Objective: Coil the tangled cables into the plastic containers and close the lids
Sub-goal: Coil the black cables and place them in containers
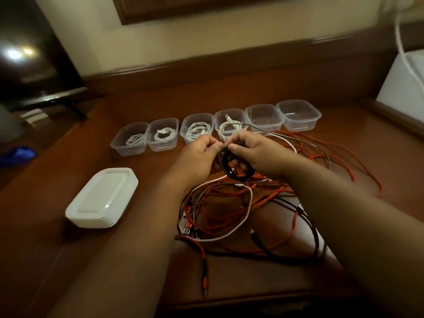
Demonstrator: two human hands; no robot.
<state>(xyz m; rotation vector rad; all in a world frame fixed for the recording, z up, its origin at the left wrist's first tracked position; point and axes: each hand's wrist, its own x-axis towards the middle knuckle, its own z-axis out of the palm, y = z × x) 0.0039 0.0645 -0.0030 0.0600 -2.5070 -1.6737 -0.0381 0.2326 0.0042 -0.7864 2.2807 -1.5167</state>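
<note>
A black cable coil [237, 167] hangs between my hands above the tangle. My left hand [200, 152] pinches its top with fingertips, and my right hand [254, 154] grips the coil from the right. Below lies a tangle of red, black and white cables [229, 210] on the brown table. A row of several clear plastic containers stands beyond my hands. The left ones, such as this container [129, 140], each hold a coiled white cable. The two at the right, a container [263, 118] and another container [299, 114], hold nothing. All are open.
A stack of white lids [102, 198] sits at the left of the table. A dark TV [27, 53] stands at the back left, a white box [403, 86] at the right edge. A blue object [17, 154] lies at the far left.
</note>
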